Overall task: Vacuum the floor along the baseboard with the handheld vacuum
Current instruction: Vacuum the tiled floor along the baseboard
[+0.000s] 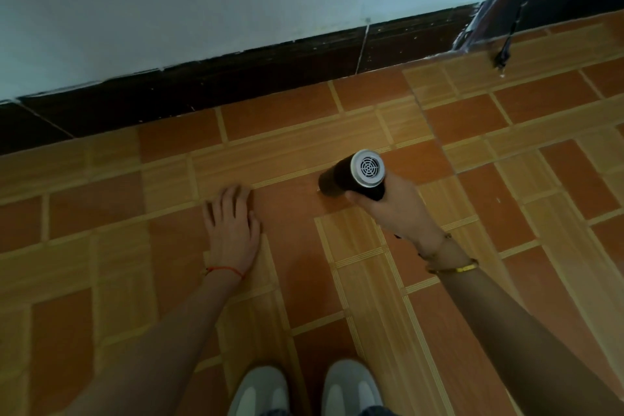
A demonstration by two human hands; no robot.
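My right hand [393, 209] grips a black handheld vacuum [351, 176] with a silver vented rear cap facing the camera. Its nozzle end points down and left, touching or nearly touching the orange tiled floor [304, 280], well short of the wall. The dark brown baseboard [236, 74] runs diagonally from lower left to upper right beneath a pale wall. With fingers spread, my left hand [233, 226] lies flat on the floor, left of the vacuum.
My two pale shoes [307, 388] stand at the bottom edge. At the top right a dark object wrapped in clear plastic [526, 0] stands against the wall, and a thin black cord [510, 34] hangs down to the floor beside it.
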